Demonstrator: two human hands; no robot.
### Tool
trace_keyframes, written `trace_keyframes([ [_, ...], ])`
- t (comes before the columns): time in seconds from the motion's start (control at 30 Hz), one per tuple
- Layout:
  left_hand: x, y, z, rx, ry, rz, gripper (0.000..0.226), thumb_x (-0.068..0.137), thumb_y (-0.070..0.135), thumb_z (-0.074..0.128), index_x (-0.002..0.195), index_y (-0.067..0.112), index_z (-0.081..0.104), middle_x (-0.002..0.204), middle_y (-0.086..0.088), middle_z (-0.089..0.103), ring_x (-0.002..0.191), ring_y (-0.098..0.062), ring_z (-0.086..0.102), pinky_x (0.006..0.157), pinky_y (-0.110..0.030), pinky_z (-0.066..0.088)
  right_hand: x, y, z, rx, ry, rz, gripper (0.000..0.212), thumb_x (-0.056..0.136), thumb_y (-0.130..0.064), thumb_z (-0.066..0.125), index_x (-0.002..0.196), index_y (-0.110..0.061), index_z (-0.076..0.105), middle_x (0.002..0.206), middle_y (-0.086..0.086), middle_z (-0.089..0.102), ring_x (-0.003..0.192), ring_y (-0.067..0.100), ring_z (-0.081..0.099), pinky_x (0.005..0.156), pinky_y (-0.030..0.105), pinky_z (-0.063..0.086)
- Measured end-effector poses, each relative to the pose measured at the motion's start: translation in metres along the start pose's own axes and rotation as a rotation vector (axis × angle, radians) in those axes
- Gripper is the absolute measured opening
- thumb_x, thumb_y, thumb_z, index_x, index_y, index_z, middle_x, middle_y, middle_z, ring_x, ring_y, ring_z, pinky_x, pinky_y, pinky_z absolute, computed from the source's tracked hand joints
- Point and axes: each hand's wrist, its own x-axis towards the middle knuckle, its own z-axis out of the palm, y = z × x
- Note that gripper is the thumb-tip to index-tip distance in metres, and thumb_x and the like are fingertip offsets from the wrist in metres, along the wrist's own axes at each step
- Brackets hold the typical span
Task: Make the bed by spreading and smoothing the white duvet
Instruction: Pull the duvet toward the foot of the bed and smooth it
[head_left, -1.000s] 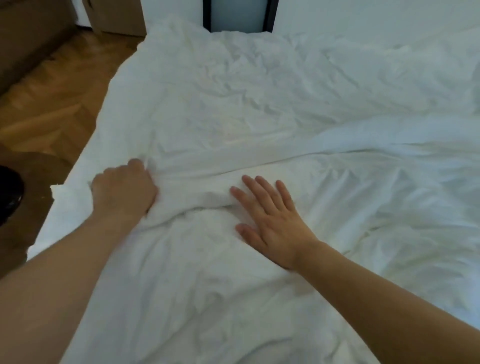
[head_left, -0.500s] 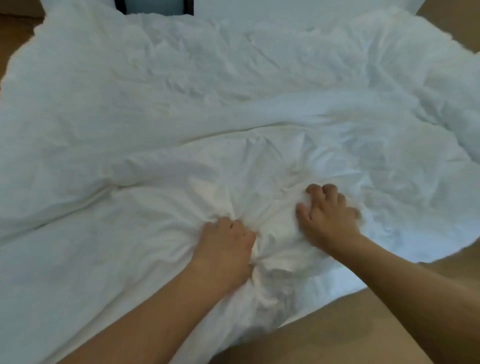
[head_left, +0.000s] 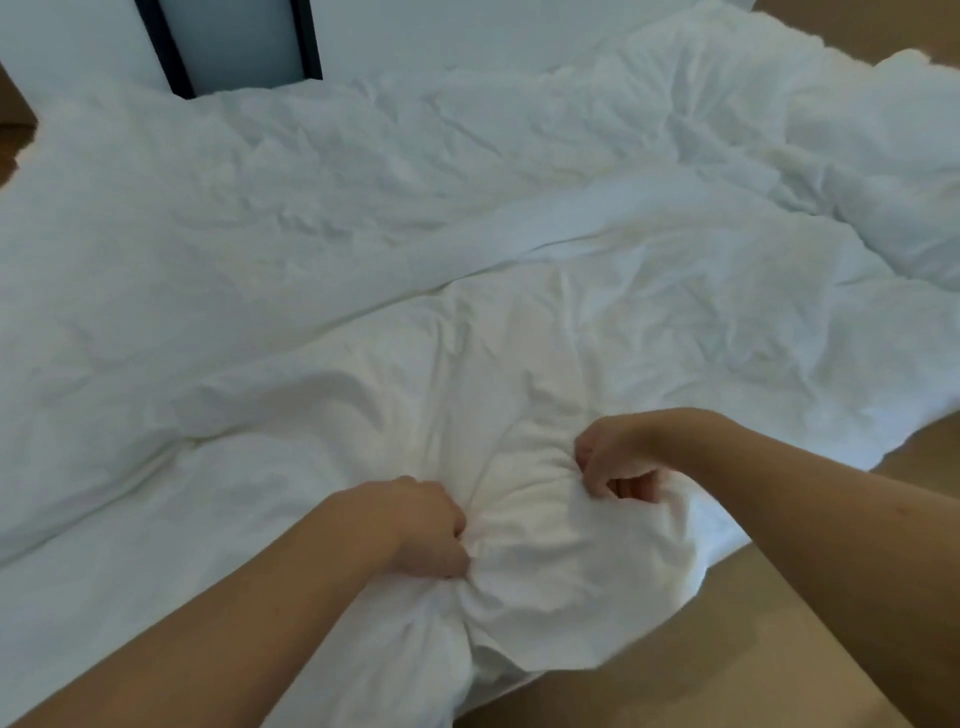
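White duvet (head_left: 467, 218), creased, spread across the bed, near edge bunched into a puffed wad between both hands. Left hand (head_left: 421, 525) fisted tight on a gather of cloth. Right hand (head_left: 618, 457) curled over the wad's far side, fingers (head_left: 623, 486) hooked into a fold, seemingly pinching it. Brown floor (head_left: 701, 675) at lower right. Dark-framed panel (head_left: 234, 41) at upper left.

Left hand (head_left: 415, 525) and right hand (head_left: 621, 460) gripping bunched white duvet (head_left: 545, 535) corner
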Motion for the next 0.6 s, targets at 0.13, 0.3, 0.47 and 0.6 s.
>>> trace_keyframes([
  [0.13, 0.006, 0.043, -0.026, 0.147, 0.001, -0.030, 0.035, 0.088, 0.039, 0.058, 0.114, 0.016, 0.061, 0.123, -0.006, 0.060, 0.107, -0.026, 0.059, 0.084, -0.033, 0.045, -0.001, 0.049, -0.023, -0.025, 0.635, -0.066, 0.026, 0.088, -0.020, 0.048, 0.111, -0.017, 0.061, 0.113, 0.005, 0.062, 0.102, 0.026, 0.058, 0.091, 0.038, 0.048],
  [0.3, 0.032, 0.129, -0.044, 0.078, 0.193, 0.119, 0.071, 0.070, 0.078, 0.058, 0.113, 0.022, 0.047, 0.106, 0.000, 0.055, 0.092, -0.022, 0.054, 0.077, -0.034, 0.045, 0.021, 0.137, -0.042, 0.169, 0.727, 0.318, 0.061, 0.087, -0.047, 0.044, 0.141, -0.025, 0.028, 0.143, 0.011, 0.028, 0.132, 0.038, 0.028, 0.104, 0.059, 0.031],
  [0.47, 0.087, 0.182, -0.031, 0.432, 0.174, 0.073, 0.051, 0.092, 0.037, 0.054, 0.136, 0.013, 0.046, 0.124, -0.006, 0.057, 0.110, -0.027, 0.059, 0.088, -0.039, 0.050, 0.044, 0.179, -0.025, 0.181, 0.564, 0.235, 0.078, 0.080, -0.073, 0.040, 0.147, -0.045, 0.011, 0.155, 0.003, 0.007, 0.142, 0.039, 0.012, 0.108, 0.068, 0.019],
  [0.6, 0.083, 0.197, -0.040, 0.256, -0.146, 0.220, 0.034, 0.094, 0.018, 0.048, 0.124, 0.006, 0.056, 0.112, -0.012, 0.060, 0.105, -0.031, 0.058, 0.087, -0.037, 0.045, 0.033, 0.190, -0.014, 0.113, 0.517, 0.149, 0.049, 0.093, -0.052, 0.040, 0.141, -0.046, 0.032, 0.142, 0.001, 0.027, 0.133, 0.033, 0.028, 0.104, 0.066, 0.028],
])
